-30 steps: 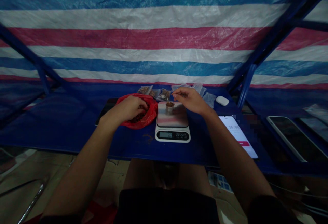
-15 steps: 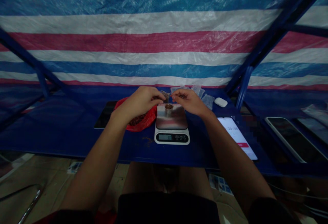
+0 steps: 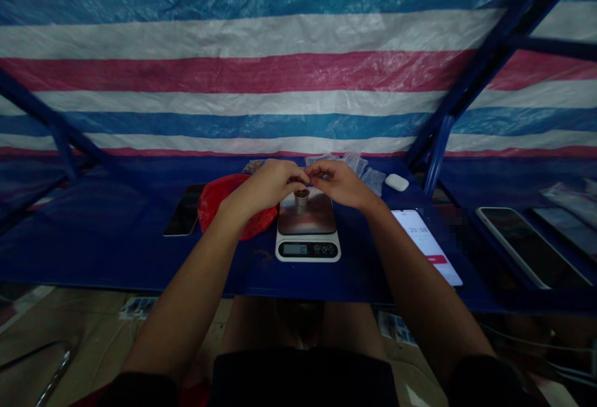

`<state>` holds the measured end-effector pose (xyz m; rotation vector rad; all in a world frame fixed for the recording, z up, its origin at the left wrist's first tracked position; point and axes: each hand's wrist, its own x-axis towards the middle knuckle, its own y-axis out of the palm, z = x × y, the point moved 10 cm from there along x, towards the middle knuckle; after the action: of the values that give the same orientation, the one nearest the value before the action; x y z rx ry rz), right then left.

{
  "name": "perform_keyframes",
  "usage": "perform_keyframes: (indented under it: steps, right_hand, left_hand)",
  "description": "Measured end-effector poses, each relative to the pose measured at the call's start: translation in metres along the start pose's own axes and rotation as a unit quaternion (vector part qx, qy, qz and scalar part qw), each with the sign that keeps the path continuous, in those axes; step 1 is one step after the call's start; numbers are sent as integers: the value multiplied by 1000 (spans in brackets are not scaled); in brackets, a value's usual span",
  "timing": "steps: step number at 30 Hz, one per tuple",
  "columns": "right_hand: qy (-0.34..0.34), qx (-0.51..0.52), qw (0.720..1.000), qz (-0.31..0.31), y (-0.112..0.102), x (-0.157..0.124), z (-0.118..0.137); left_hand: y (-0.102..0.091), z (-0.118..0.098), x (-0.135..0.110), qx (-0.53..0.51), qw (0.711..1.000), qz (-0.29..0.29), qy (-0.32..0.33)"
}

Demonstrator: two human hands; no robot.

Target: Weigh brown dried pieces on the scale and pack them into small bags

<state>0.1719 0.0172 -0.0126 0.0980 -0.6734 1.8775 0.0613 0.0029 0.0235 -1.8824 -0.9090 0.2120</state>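
Note:
My left hand [image 3: 268,184] and my right hand [image 3: 336,183] meet with pinched fingertips just above a small metal cup [image 3: 301,201]. The cup holds something brown and stands on the platform of a white digital kitchen scale [image 3: 308,248]. Whatever lies between my fingertips is hidden. My left wrist passes over a red plastic bag [image 3: 219,199] with dark contents mostly out of sight. Small packets [image 3: 254,166] lie behind my left hand, nearly covered by it. Clear plastic bags [image 3: 357,163] lie behind my right hand.
A white earbud case [image 3: 397,182] lies on the blue table [image 3: 140,258] behind a lit phone [image 3: 424,245]. A dark tablet or phone [image 3: 184,210] lies left of the bag. Another phone [image 3: 527,248] rests at right. Blue metal struts [image 3: 436,155] frame a striped tarpaulin [image 3: 233,71].
My left hand has come out of the red bag and moved right, over the scale. Both hands now meet above the cup, and the visible packets behind them are now covered.

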Motion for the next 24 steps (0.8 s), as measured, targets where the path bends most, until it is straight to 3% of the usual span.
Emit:
perform_keyframes:
  steps: [18,24]
  right_hand:
    - [12,37,999,25,2,-1,-4]
    - [25,-97,994,-31,-24,-4,-15]
  left_hand:
    - [1,2,-4,-43,999,-2,-20]
    - [3,6,-5,-90,995,-11,-44]
